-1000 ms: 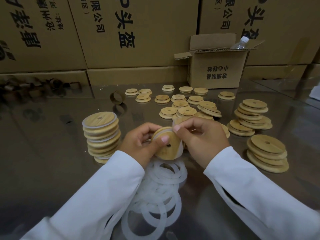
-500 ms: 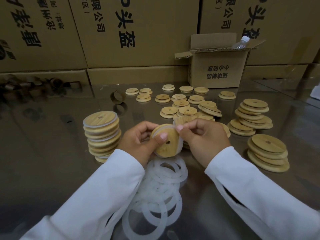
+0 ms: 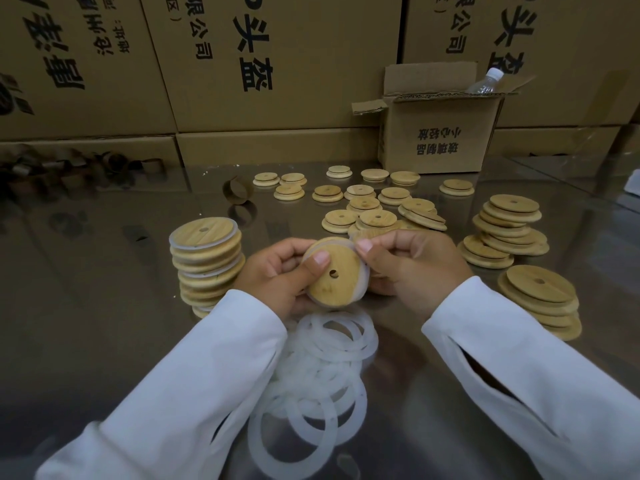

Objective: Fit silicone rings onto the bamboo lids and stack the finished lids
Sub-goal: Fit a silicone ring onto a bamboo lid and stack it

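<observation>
Centrally, item one: lid [image 3: 329, 292], round bamboo with a small hole, held tilted off the table [image 3: 86, 323] between both hands, flat face toward the camera.
- Ring [image 3: 363, 284]: translucent white, showing along the lid's right and upper rim; how far it is seated cannot be told.
- Left hand [image 3: 277, 275]: fingers curled round the lid's left edge, thumb pressed on the wooden face near the top.
- Right hand [image 3: 412, 268]: thumb and forefinger pinching the ring at the lid's upper right edge, other fingers curled behind.
- Both arms in white sleeves [image 3: 194, 386], entering from the lower corners.

Other stock:
- Finished stack [image 3: 206, 261]: lids with white rings showing between them, left of centre, just beside the left hand; the pile leans a little.
- Loose rings [image 3: 322, 368]: overlapping heap on the table, lower centre, directly below the hands.
- Bare lids [image 3: 363, 202]: single and in twos, scattered above centre, beyond the hands.
- Two loose piles of bare lids at right: the farther [image 3: 509, 230] sprawling, the nearer [image 3: 540, 299] neater.
- Cardboard hoop [image 3: 239, 190]: standing on edge, above the finished stack.
- Open box [image 3: 440, 133]: upper right, flaps up, with a clear bottle [image 3: 485, 81] poking out.
- Cartons [image 3: 277, 64]: printed, stacked as a wall across the top of the frame.
</observation>
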`<action>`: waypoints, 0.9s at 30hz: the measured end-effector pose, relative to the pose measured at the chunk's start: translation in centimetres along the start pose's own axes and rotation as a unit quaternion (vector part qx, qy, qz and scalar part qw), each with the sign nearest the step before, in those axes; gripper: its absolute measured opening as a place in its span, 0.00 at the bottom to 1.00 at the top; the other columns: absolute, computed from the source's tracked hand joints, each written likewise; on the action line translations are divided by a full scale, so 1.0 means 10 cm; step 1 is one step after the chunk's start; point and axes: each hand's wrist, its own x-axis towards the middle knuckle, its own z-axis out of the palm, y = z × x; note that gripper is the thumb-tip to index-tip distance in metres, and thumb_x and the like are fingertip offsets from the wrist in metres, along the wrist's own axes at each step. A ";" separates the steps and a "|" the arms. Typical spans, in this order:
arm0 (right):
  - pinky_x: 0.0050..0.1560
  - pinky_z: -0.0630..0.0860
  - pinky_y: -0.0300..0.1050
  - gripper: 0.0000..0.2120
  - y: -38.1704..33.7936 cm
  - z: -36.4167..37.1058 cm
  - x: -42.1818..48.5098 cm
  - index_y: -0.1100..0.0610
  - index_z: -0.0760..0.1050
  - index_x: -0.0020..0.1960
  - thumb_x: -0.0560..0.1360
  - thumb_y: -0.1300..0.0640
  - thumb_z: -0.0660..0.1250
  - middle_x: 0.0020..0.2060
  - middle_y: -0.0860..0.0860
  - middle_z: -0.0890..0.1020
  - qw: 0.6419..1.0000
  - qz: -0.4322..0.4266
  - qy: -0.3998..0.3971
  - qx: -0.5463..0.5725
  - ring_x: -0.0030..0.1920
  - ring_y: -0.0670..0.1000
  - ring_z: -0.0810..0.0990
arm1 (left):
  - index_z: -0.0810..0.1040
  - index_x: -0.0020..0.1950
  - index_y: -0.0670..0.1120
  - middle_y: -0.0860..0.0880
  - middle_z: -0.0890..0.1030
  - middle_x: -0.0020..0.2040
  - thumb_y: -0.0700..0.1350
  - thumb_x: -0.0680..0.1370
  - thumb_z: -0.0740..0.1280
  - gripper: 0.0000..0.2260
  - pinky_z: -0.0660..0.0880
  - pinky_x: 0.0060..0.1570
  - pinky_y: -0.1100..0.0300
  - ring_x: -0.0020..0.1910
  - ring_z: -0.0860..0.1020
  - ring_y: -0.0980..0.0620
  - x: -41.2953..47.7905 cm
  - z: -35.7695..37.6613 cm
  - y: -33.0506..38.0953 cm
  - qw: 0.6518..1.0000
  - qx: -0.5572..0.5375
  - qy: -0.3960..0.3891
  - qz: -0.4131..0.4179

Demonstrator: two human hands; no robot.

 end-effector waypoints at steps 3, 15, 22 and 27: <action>0.51 0.77 0.64 0.09 -0.01 0.01 -0.01 0.54 0.79 0.33 0.72 0.57 0.70 0.39 0.62 0.83 1.000 0.004 -0.002 0.004 0.47 0.66 0.80 | 0.80 0.46 0.44 0.47 0.84 0.37 0.47 0.63 0.68 0.13 0.79 0.33 0.57 0.36 0.82 0.52 0.01 -0.01 0.00 1.000 -0.005 0.007 -0.001; 0.50 0.79 0.59 0.07 0.04 0.01 -0.04 0.52 0.79 0.33 0.70 0.58 0.72 0.35 0.53 0.85 0.999 -0.008 0.028 0.038 0.43 0.57 0.83 | 0.79 0.44 0.44 0.48 0.83 0.35 0.48 0.63 0.69 0.13 0.79 0.32 0.58 0.35 0.82 0.52 -0.02 0.06 -0.01 0.999 -0.012 0.036 0.020; 0.41 0.77 0.34 0.06 0.07 0.06 -0.10 0.46 0.75 0.37 0.71 0.54 0.70 0.36 0.41 0.81 0.984 -0.116 0.060 -0.120 0.39 0.39 0.80 | 0.77 0.42 0.43 0.48 0.83 0.33 0.41 0.71 0.68 0.02 0.79 0.31 0.59 0.34 0.82 0.52 0.02 0.04 -0.01 0.996 -0.023 0.079 0.016; 0.37 0.73 0.27 0.10 0.10 0.06 -0.09 0.45 0.72 0.34 0.73 0.55 0.67 0.34 0.39 0.78 0.978 -0.114 0.091 -0.151 0.37 0.38 0.77 | 0.77 0.42 0.44 0.49 0.83 0.33 0.42 0.70 0.68 0.03 0.78 0.30 0.61 0.33 0.82 0.53 0.01 0.05 0.00 0.997 -0.017 0.066 0.025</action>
